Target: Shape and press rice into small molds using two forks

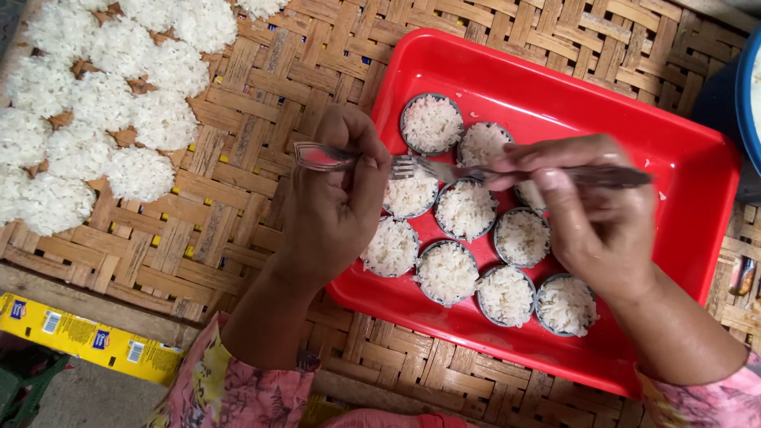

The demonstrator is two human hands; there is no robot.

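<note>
Red tray (682,158) lies on a woven mat (261,119) and holds round tins (448,273) of rice. Left hand (337,202) has its fingers closed on a fork (357,161); right hand (590,214) grips what seems a second, blurred fork (476,173), tines meeting above the tins. Rice cakes (103,103) sit at left.

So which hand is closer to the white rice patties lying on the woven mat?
Left. The left hand, holding a metal fork, sits just right of the white rice patties. The right hand is farther off, over the red plastic tray.
</note>
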